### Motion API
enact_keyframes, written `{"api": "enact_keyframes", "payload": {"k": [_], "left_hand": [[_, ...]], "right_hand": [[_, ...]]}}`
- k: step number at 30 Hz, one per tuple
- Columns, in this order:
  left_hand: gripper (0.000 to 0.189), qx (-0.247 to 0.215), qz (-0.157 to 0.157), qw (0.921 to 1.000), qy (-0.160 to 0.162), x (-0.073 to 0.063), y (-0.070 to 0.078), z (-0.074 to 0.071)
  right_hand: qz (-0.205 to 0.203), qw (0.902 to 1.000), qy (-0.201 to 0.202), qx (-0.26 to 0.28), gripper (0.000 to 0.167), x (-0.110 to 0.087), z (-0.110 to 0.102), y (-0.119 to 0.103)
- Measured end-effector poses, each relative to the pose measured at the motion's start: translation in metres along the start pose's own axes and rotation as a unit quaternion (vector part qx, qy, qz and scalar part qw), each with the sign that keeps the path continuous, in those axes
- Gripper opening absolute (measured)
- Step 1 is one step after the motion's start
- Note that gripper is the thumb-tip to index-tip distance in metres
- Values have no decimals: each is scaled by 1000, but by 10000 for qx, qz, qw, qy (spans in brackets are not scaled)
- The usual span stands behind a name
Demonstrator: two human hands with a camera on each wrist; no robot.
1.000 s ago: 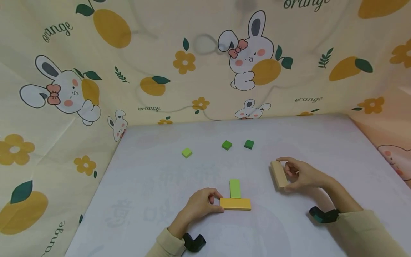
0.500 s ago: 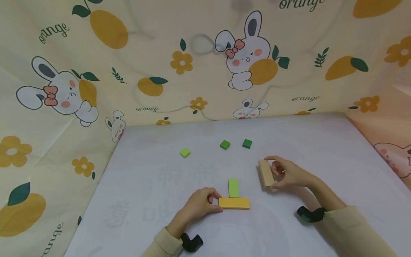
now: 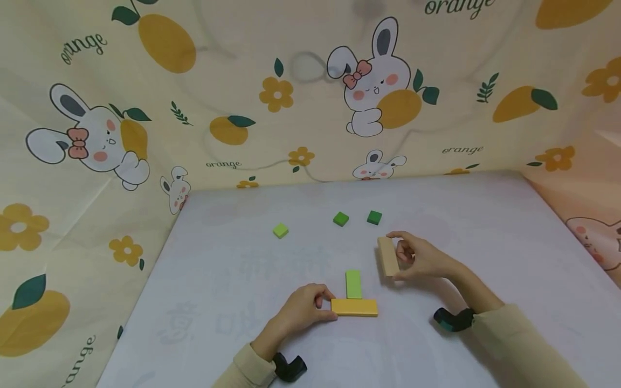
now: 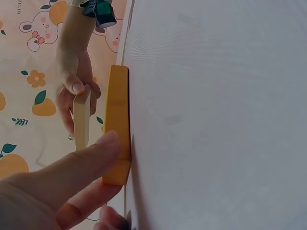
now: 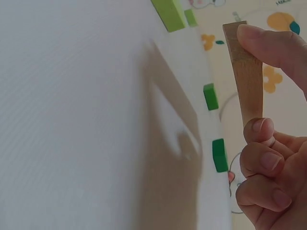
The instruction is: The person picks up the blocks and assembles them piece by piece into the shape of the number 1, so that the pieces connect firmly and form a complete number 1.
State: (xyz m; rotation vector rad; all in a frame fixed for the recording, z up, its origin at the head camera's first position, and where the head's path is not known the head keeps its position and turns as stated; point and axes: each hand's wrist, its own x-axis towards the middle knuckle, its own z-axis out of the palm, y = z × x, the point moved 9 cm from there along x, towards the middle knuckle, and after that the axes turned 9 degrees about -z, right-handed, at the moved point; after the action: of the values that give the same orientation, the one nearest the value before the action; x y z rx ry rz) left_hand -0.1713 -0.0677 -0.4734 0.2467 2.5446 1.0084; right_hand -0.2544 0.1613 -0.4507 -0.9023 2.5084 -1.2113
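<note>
On the white table lies a yellow rectangular block (image 3: pixel 354 307), its left end between the thumb and finger of my left hand (image 3: pixel 304 306). A light green block (image 3: pixel 353 284) lies against the yellow block's far side, at right angles to it. My right hand (image 3: pixel 421 258) pinches a plain wooden block (image 3: pixel 388 257) by its two ends, thumb at the near end. In the right wrist view the wooden block (image 5: pixel 247 76) is held above the table, its shadow falling on the surface. It is to the right of the light green block, apart from it.
Three small square blocks lie farther back: light green (image 3: pixel 280 230), mid green (image 3: pixel 340 219) and dark green (image 3: pixel 374 217). Behind the table (image 3: pixel 233 334) hangs a printed cloth (image 3: pixel 271 32) with rabbits and oranges. Dark devices are worn at both wrists.
My right hand has moved left with the wooden block, closer to the light green block. My left hand has stayed at the end of the yellow block.
</note>
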Motion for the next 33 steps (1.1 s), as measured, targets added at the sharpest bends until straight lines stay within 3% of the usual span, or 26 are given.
{"api": "enact_keyframes", "payload": {"k": [12, 23, 33], "left_hand": [[30, 30, 86, 10000, 33, 0, 2, 1], [30, -11, 47, 10000, -29, 1, 1, 1], [29, -96, 69, 9999, -58, 1, 2, 1]], "right_hand": [[110, 9999, 64, 68, 86, 14, 6, 0], [-137, 9996, 182, 145, 86, 32, 13, -6], [-117, 9997, 188, 132, 87, 44, 22, -2]]}}
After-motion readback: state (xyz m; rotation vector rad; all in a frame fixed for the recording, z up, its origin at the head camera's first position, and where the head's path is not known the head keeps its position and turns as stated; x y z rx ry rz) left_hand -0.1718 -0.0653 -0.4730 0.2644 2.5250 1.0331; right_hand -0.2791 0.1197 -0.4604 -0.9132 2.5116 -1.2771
